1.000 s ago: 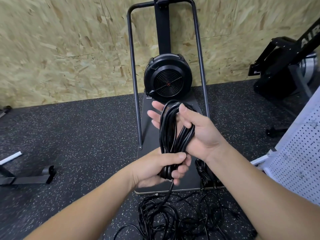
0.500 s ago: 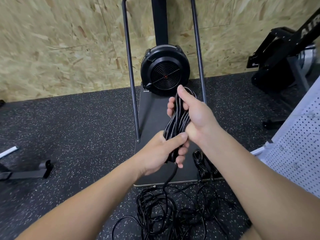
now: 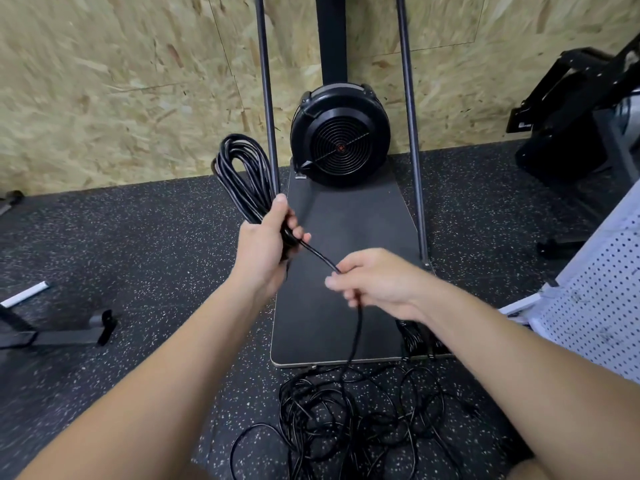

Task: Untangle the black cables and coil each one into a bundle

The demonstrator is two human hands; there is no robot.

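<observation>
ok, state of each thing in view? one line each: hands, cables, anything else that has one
left hand: grips the coiled bundle
coiled bundle: looped, held up off the floor, one strand trailing out
right hand: fingers curled round the trailing strand
trailing strand: runs between the hands, then down to the pile
cable pile: tangled on the floor
second bundle: on the platform, partly hidden

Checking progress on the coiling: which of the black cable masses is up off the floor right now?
The coiled bundle gripped in the left hand. The loose tangle lies on the floor, and another bundle rests on the machine's platform.
</observation>
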